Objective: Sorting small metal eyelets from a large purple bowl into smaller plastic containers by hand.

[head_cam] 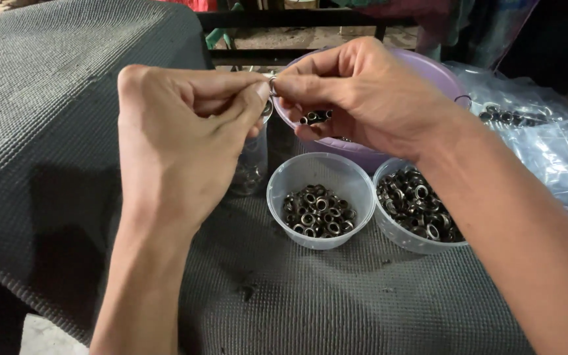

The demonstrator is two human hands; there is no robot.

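— Grey ribbed matting [47, 131] covers the work surface in the head view; its near-left edge drops off toward a pale floor at the bottom left corner, and the whole left half lies open.

— And the hands?

— Both are raised over the middle. The left hand [179, 141] and the right hand [363, 98] meet fingertip to fingertip, pinching one small metal ring [273, 84] between them. The right hand also cups a few more rings [315, 117] in its curled lower fingers.

— What sits under them?

— Two clear plastic cups of metal rings: the middle cup [320, 200] and the right cup [415, 213], rims touching. Behind them stands a lilac bowl [438, 75], partly hidden by the right hand. A clear jar [251, 164] stands just beside the left hand.

— Room on the right?

— Tight. Clear plastic bags [547, 141] holding more rings crowd that edge, near the right forearm.
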